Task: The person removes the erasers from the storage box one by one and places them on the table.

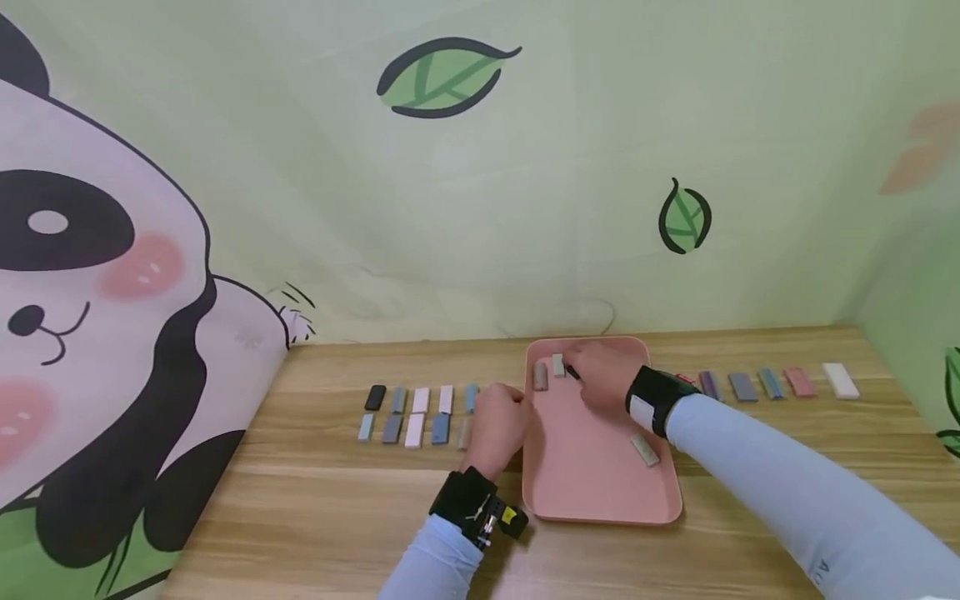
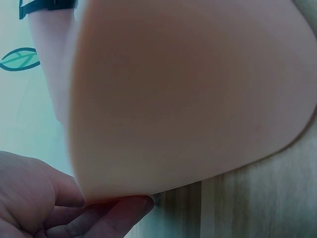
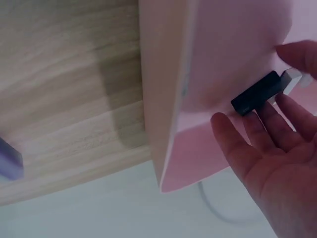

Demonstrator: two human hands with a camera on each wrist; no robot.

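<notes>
A pink tray [image 1: 592, 508] lies on the wooden table, its left rim held by my left hand [image 1: 497, 425]; the left wrist view has thumb and fingers pinching the tray wall [image 2: 163, 124]. My right hand [image 1: 609, 373] is over the tray's far part, fingers touching a small black block [image 3: 255, 94]. In the right wrist view the thumb stands apart from that block, with the fingers spread beneath it. Beside it are a light grey block [image 1: 558, 365] and a brownish-grey block [image 1: 541, 377]. A grey-green block [image 1: 645, 450] lies slanted near the tray's right side.
Left of the tray, small blocks stand in two rows, among them a black one [image 1: 375, 397] and a blue one [image 1: 440, 429]. To the right runs one row with a pink block [image 1: 800, 382] and a white block [image 1: 841, 381]. A printed cloth [image 1: 525, 208] hangs behind the table.
</notes>
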